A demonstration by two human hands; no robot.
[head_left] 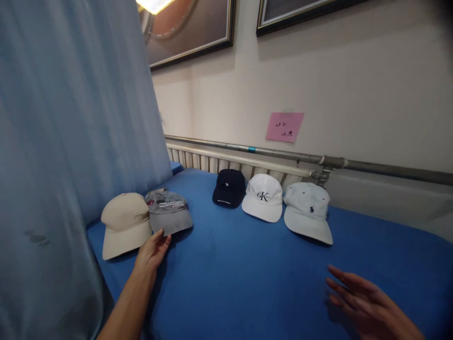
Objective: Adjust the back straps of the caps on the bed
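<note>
Several baseball caps lie on a blue sheet (230, 264). A beige cap (123, 224) sits at the far left, with a grey cap (169, 212) overlapping its right side. My left hand (153, 249) reaches to the grey cap's brim, its fingertips touching the edge, fingers extended. Farther back lie a navy cap (229, 188), a white cap with a black logo (264, 197) and a pale cap (308, 211). My right hand (364, 302) hovers over the sheet at the lower right, fingers stretched out and apart, holding nothing.
A light blue curtain (71, 141) hangs along the left. Behind the bed run a metal rail (283, 153) and a slatted headboard. A pink note (285, 126) is stuck on the wall, under two framed pictures.
</note>
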